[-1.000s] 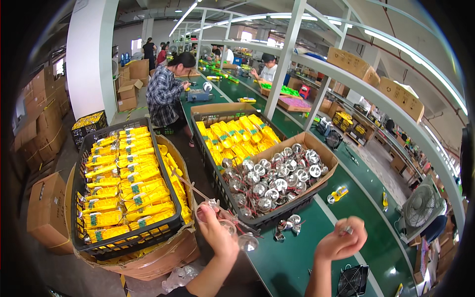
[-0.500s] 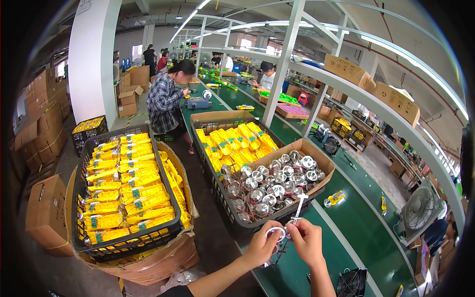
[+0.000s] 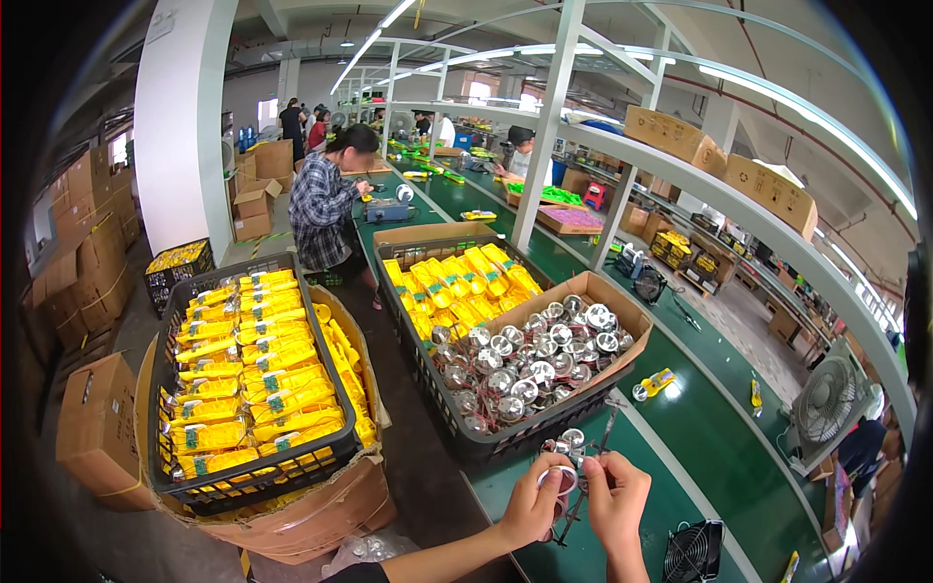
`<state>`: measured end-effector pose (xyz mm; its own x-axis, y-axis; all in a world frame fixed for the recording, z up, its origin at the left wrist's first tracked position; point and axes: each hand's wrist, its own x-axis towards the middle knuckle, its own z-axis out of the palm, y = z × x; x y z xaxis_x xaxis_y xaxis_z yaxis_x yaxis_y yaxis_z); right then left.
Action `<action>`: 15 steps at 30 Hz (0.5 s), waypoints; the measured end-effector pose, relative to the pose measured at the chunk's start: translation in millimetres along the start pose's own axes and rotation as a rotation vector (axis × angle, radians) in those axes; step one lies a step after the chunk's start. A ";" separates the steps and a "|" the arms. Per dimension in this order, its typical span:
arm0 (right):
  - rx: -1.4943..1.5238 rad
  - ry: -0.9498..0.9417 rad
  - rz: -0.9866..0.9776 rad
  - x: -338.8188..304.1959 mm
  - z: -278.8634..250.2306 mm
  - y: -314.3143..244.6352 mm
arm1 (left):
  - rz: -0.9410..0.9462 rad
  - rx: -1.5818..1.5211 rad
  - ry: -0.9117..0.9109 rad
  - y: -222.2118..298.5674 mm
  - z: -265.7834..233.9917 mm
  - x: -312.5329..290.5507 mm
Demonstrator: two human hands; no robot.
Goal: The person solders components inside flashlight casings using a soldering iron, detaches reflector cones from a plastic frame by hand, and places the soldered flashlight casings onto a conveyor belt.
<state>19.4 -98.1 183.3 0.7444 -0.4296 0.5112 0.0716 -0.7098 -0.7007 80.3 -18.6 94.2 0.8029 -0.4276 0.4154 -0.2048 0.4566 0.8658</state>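
Observation:
My left hand point(image 3: 528, 507) is closed on a round, clear-and-silver lamp part with a pale ring point(image 3: 556, 480) at its edge. Beside it my right hand point(image 3: 619, 502) pinches a thin, narrow strip point(image 3: 608, 428) that slants up past the fingertips. More round silver parts point(image 3: 571, 439) and dark thin wires show between the two hands; how they join is too small to tell. Just beyond, a heap of similar round lamp parts point(image 3: 525, 389) with reddish wires lies in an open cardboard box point(image 3: 637, 325). The box rests on a black crate point(image 3: 457, 437) holding yellow plastic housings point(image 3: 462, 277).
Another black crate point(image 3: 340, 442) of yellow housings stands on a big carton point(image 3: 282, 525) at the left. Along the green bench point(image 3: 700, 428) lie a yellow device point(image 3: 653, 385) and a black fan point(image 3: 693, 552). A person point(image 3: 328, 199) works farther up; a metal post point(image 3: 550, 126) rises midway.
The strip in my right hand has turned from showing its white, cross-shaped face to a thin, darker edge. Round silver parts now show above my fingertips. Both hands have shifted slightly.

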 end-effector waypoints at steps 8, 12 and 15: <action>-0.066 0.267 -0.174 -18.7 -16.0 -1.6 | -0.062 -0.076 -0.033 25.7 28.9 -7.2; -0.237 0.375 -0.164 -22.5 -19.2 -1.3 | 0.253 0.206 0.026 29.2 41.5 2.6; -0.245 0.485 -0.194 -21.1 -26.5 10.1 | 0.181 0.155 -0.134 38.1 46.0 17.3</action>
<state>-13.2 -111.1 178.6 0.3394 -0.4445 0.8290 -0.0220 -0.8848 -0.4654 60.7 -44.5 147.3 0.6660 -0.4543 0.5917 -0.4296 0.4149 0.8021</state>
